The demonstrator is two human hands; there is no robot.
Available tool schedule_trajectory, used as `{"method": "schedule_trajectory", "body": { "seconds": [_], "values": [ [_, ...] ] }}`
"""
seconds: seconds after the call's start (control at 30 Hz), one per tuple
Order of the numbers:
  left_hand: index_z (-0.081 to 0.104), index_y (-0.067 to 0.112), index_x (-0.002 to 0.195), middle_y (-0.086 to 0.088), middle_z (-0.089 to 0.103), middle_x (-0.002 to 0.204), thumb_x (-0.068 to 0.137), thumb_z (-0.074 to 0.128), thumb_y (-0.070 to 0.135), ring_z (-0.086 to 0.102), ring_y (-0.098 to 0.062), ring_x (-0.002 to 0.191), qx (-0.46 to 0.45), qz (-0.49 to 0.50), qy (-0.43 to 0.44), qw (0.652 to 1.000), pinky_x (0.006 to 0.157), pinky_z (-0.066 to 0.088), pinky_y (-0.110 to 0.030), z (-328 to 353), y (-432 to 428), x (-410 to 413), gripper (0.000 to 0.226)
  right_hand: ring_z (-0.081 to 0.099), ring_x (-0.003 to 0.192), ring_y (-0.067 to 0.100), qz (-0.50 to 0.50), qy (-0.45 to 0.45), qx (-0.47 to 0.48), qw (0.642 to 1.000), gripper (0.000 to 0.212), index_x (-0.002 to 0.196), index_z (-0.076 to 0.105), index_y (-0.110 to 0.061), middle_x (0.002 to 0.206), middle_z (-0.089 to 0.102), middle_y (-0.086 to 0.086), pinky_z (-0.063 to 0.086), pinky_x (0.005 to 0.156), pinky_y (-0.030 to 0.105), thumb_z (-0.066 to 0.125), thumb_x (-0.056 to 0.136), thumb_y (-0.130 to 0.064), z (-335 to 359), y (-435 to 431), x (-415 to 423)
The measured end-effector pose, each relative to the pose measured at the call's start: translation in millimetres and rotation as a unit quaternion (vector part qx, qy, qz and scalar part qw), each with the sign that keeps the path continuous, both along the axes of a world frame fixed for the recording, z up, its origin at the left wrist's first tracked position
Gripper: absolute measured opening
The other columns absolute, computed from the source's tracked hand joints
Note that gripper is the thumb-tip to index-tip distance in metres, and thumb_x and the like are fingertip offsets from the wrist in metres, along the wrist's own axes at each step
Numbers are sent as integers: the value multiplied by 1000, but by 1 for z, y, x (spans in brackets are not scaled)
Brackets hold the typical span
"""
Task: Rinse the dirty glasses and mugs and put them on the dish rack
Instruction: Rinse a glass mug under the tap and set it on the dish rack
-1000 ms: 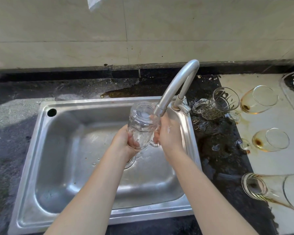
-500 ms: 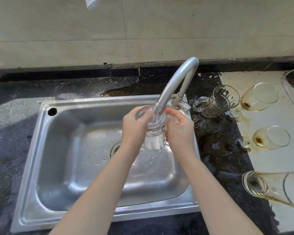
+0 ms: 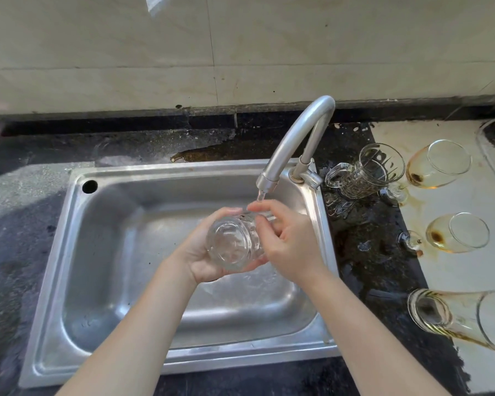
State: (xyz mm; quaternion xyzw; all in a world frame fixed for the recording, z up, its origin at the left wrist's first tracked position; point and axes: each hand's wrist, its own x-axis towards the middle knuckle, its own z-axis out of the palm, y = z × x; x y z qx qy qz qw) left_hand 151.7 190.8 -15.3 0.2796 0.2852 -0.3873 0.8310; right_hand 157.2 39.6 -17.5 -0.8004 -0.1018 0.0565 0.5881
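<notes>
A clear glass mug point(image 3: 235, 242) lies tilted over the steel sink point(image 3: 103, 252), its thick base turned toward me, just below the faucet spout point(image 3: 293, 144). My left hand point(image 3: 203, 252) cups the mug from below and the left. My right hand point(image 3: 286, 238) grips its far end, fingers curled over the rim, where a thin stream of water falls. To the right of the sink a patterned glass mug point(image 3: 363, 174) lies on the dark counter, with two stained stemmed glasses point(image 3: 437, 164) point(image 3: 457, 232) and a stained tall glass point(image 3: 463, 318) on their sides.
The dark stone counter point(image 3: 26, 224) surrounds the sink, wet and stained right of the faucet base. A pale surface point(image 3: 452, 270) holds the stained glasses at right. A tiled wall point(image 3: 240, 52) rises behind. No dish rack shows in view.
The mug has dropped from upright at the spout and tipped onto its side, base toward me. Both hands came lower into the sink with it.
</notes>
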Motion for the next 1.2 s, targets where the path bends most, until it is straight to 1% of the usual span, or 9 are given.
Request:
{"method": "schedule_trajectory", "body": {
  "seconds": [0.1,0.2,0.33,0.4,0.5,0.63,0.8,1.0,1.2],
  "values": [
    [69,6,99,-13,66,95,66,77,30,65,-26,80,-6,16,-25,1000,74,56,-39,-9,0,-9,41,39,41,4,-94,-54,-9,994,18,99,66,-19,48,44,-12,35,43,16,52,93,-9,-6,2,-11],
    [65,6,108,-13,64,95,52,83,25,63,-26,79,48,-1,-64,997,75,54,-36,-18,-2,-13,62,53,77,0,-162,-22,3,987,13,105,57,-26,85,58,-4,42,70,13,55,94,-18,-12,9,-19],
    [63,10,111,-9,70,93,54,75,18,66,-22,74,113,-22,-122,986,68,56,-33,-13,-1,-19,58,42,121,6,-180,240,24,954,40,133,43,-26,135,43,-9,33,100,25,39,98,-47,-18,11,-6],
    [60,20,115,-6,73,97,62,72,11,69,-20,80,144,-54,-178,972,67,56,-31,-5,1,-20,55,51,118,6,-150,293,53,943,55,132,51,-23,129,55,-11,37,101,26,31,96,-58,-17,8,0],
    [52,27,119,-4,72,103,67,72,12,69,-17,90,214,-114,-228,943,70,54,-26,5,3,-15,58,63,93,-2,-104,272,60,955,45,101,68,-31,96,70,-15,45,82,16,27,100,-49,-7,7,3],
    [55,20,117,-1,65,111,57,81,13,67,-13,95,331,-143,-272,892,76,54,-21,-1,0,-13,66,66,96,11,-101,261,38,959,40,89,71,-24,92,72,-8,46,86,28,36,102,-36,-3,0,12],
    [50,37,110,18,64,106,43,86,28,61,-2,101,488,-158,-292,807,92,49,-32,-23,-6,-17,77,58,85,19,-186,107,-213,953,13,94,62,-16,91,61,-1,43,72,31,60,89,-27,0,-38,31],
    [45,46,113,15,58,116,43,87,29,57,-1,109,497,-116,-297,807,92,44,-25,-35,-9,-22,83,57,99,30,-76,38,-481,873,35,124,47,-11,121,47,8,45,76,38,52,96,-30,4,-50,61],
    [47,38,115,15,55,108,44,85,27,56,-5,105,506,-113,-319,794,86,43,-21,-37,-10,-17,81,61,100,36,5,22,-590,807,25,114,53,-6,109,63,15,44,74,38,41,93,-3,7,-50,81]
  ]
}}
